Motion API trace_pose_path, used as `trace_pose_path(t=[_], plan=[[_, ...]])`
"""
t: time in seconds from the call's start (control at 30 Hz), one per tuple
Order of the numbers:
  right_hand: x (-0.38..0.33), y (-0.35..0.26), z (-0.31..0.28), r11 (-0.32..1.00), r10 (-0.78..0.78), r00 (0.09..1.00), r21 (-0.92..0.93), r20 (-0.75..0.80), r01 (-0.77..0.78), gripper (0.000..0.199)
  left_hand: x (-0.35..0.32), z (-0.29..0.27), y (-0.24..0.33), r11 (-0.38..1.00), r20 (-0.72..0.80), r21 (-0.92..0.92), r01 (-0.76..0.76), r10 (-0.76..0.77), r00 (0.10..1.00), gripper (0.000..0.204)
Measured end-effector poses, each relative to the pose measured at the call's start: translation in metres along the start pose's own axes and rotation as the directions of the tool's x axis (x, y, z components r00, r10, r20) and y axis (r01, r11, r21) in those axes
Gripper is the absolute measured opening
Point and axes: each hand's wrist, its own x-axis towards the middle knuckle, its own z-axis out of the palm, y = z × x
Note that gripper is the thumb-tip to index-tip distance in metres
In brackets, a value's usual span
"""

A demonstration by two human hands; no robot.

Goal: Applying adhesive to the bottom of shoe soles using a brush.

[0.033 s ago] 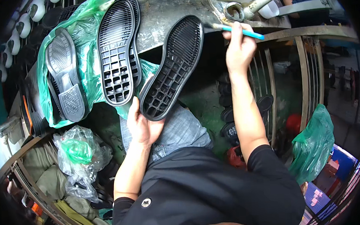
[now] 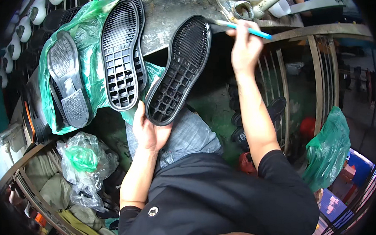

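My left hand (image 2: 152, 134) is closed around the heel end of a black shoe sole (image 2: 181, 70), holding it tilted above my lap. The sole's ribbed and gridded inner side faces up. In my right hand (image 2: 247, 49) is a brush (image 2: 256, 30) with a blue handle, gripped in the fingers. The brush tip points left and lies at the toe rim of the held sole; whether it touches is hard to tell. Just left of the held sole, two black soles (image 2: 121, 48) overlap, gridded side up. Further left another sole (image 2: 71, 81) lies tread up on a green plastic bag (image 2: 92, 58).
A worn grey work surface (image 2: 164, 9) lies ahead, with a small stained pot (image 2: 243, 10) at its right. Metal railings (image 2: 317, 79) stand at right, with a green bag (image 2: 329, 147) hanging there. A clear plastic bag (image 2: 87, 166) sits at lower left. White shoe-shaped items (image 2: 24, 28) line the far left.
My right hand has moved slightly left and toward me, bringing the brush tip to the sole's toe rim. My left hand and its sole have barely shifted.
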Motion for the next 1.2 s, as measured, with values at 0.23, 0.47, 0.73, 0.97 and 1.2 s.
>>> trace_pose_path(t=[0.23,0.47,0.73,0.97,1.2], plan=[[-0.08,-0.028,0.028,0.951,-0.27,0.889,-0.04,0.369,0.305,0.012,-0.001,-0.004,-0.005,0.963,0.101,-0.262,0.063,-0.038,0.994,0.073],[-0.149,-0.106,0.013,0.915,-0.348,0.643,0.096,0.682,0.393,0.042,-0.006,-0.019,0.001,0.946,0.02,-0.288,0.149,-0.15,0.988,0.056],[-0.051,-0.115,-0.01,0.971,-0.233,0.314,0.203,0.92,0.123,0.01,0.005,0.002,-0.001,0.953,0.209,-0.292,0.088,-0.026,0.978,0.07],[-0.005,-0.058,-0.03,0.996,0.088,0.623,-0.046,0.778,-0.082,0.021,0.009,0.015,0.009,0.98,0.104,0.16,-0.115,0.099,0.99,0.068],[-0.022,-0.036,-0.029,0.977,0.132,0.521,-0.022,0.844,-0.211,0.014,0.007,0.006,0.014,0.945,0.062,0.292,-0.147,0.135,0.989,0.075]])
